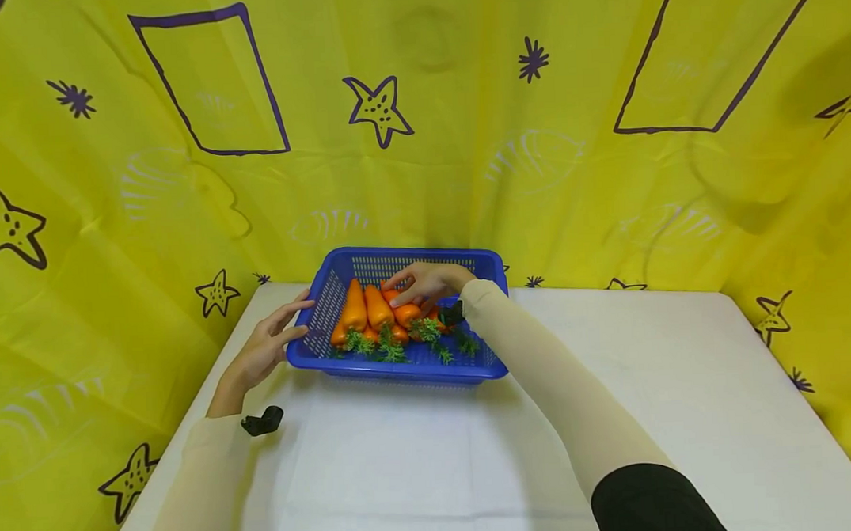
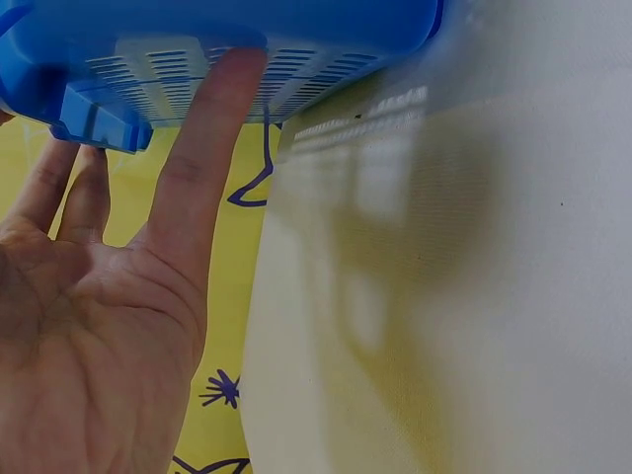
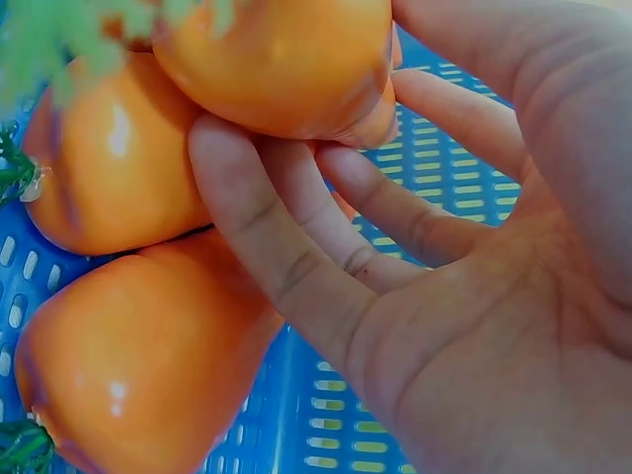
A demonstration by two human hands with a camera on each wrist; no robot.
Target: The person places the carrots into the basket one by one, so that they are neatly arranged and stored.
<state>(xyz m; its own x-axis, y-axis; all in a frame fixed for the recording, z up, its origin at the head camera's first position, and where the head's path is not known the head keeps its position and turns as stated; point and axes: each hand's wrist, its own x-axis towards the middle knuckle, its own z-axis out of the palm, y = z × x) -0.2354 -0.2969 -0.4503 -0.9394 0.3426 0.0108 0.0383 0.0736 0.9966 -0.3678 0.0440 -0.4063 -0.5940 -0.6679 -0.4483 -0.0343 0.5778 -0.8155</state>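
Observation:
A blue slotted basket (image 1: 402, 373) stands at the back of the white table (image 1: 617, 415) with several orange carrots (image 1: 356, 308) with green tops lying in it. My left hand (image 1: 272, 343) rests with straight fingers (image 2: 212, 148) against the basket's left wall (image 2: 247, 39). Reaching into the basket from the right, my right hand (image 1: 426, 281) holds the narrow end of one carrot (image 3: 276, 59) between its thumb and fingers (image 3: 267, 227). That carrot lies on top of two others (image 3: 118, 168). The basket floor (image 3: 326, 425) shows beneath the hand.
A yellow cloth (image 1: 607, 170) with purple stars and frames hangs behind and on both sides of the table. The table's left edge (image 2: 262, 296) runs close to my left hand. A black strap mount (image 1: 263, 421) sits on my left wrist.

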